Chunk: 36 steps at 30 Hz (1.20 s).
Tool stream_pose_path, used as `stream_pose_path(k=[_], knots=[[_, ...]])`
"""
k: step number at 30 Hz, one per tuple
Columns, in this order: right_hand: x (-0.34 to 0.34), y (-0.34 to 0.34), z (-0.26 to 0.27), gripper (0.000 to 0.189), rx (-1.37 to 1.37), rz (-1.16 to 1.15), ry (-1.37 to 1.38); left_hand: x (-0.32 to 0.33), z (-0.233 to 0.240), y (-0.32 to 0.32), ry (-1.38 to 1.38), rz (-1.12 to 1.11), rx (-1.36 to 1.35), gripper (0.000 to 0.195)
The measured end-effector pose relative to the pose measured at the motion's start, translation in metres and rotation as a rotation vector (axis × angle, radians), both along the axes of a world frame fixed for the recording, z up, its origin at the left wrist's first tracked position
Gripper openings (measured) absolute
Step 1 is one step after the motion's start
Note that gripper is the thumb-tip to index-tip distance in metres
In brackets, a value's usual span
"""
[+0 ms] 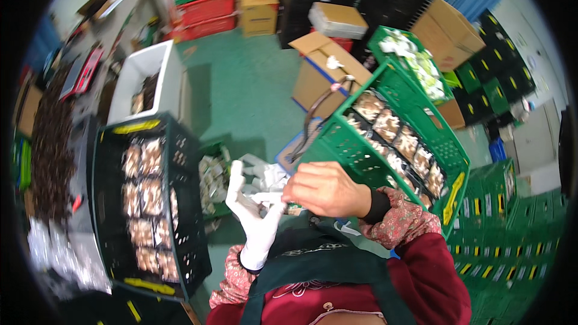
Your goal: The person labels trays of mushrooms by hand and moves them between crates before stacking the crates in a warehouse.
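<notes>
My left hand (255, 216) wears a white glove, its fingers spread at mid-view in front of the dark apron. My bare right hand (323, 189) has its fingers closed on a fingertip of that glove. White crumpled material (271, 176) lies just beyond the hands. To the left, a dark green plastic crate (189, 234) holds wrapped packs of mushrooms (151, 194) in rows. On the right, a green plastic crate (352, 158) holds more mushroom packs in black trays (406, 140).
A white foam box (167, 76) stands at the upper left. Cardboard boxes (316, 85) and a crate of pale green and white pieces (384, 45) stand beyond the right crate. Stacked green crates (492, 239) fill the right side. A low container of scraps (214, 180) sits on the floor.
</notes>
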State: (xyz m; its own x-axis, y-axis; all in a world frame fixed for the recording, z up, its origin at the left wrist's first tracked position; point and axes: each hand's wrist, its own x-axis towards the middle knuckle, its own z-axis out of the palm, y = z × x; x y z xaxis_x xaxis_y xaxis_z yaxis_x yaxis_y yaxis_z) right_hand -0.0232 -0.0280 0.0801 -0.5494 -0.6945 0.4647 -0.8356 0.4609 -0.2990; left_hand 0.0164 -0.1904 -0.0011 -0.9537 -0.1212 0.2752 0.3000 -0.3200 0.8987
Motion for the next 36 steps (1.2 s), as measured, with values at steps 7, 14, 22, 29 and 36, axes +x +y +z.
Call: stream_pose_path(k=[7, 14, 22, 29, 36], knots=[[-0.024, 0.184, -0.029, 0.005, -0.475, -0.65, -0.117, -0.004, -0.003, 0.094, -0.388, -0.692, -0.513, 0.032], [-0.141, 0.354, -0.184, 0.025, -0.361, -1.063, -0.264, -0.017, -0.008, 0.128, -0.684, -0.64, -0.235, 0.027], [-0.157, 0.344, -0.211, 0.06, 0.286, -1.272, 0.118, -0.041, 0.001, 0.163, -0.684, -0.578, -0.252, 0.018], [-0.023, 0.289, -0.024, 0.037, -0.605, -0.385, -1.1, -0.06, -0.001, 0.206, -0.548, -0.775, -0.415, 0.022], [0.036, 0.279, -0.023, 0.021, -0.09, -0.615, -0.023, -0.046, 0.008, 0.255, -0.327, -0.674, -0.36, 0.025]])
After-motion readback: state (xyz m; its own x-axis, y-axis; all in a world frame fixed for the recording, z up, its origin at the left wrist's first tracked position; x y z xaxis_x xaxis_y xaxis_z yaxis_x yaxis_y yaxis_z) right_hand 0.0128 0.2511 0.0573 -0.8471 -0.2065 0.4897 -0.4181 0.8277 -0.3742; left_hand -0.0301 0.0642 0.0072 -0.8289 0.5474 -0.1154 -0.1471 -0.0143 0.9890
